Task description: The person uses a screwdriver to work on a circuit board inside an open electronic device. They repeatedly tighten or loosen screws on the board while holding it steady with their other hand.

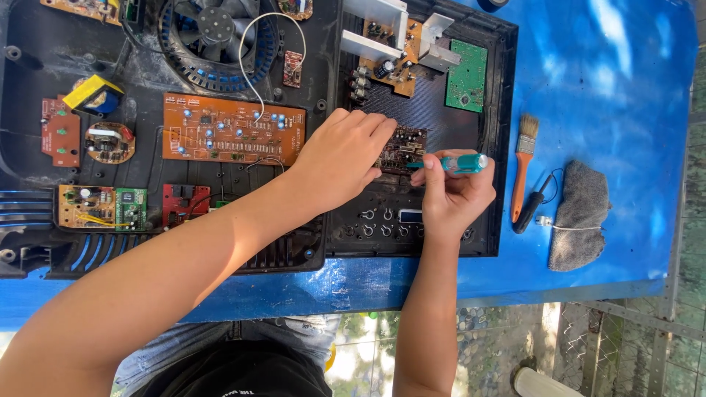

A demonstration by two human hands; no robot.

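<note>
My left hand (343,156) rests on a small brown circuit board (404,145) inside an opened black device case (441,242), fingers curled over the board's left edge. Beside it, my right hand (456,197) grips a teal-handled screwdriver (460,163) that lies roughly level, its tip pointing left at the same board. A long orange circuit board (232,129) sits just left of my left hand, and a fan (217,40) lies above that.
A blue table top (610,88) carries the case. To the right lie an orange-handled paintbrush (523,165), a black tool (533,206) and a grey cloth (579,215). A green board (466,75) and several small boards fill the case.
</note>
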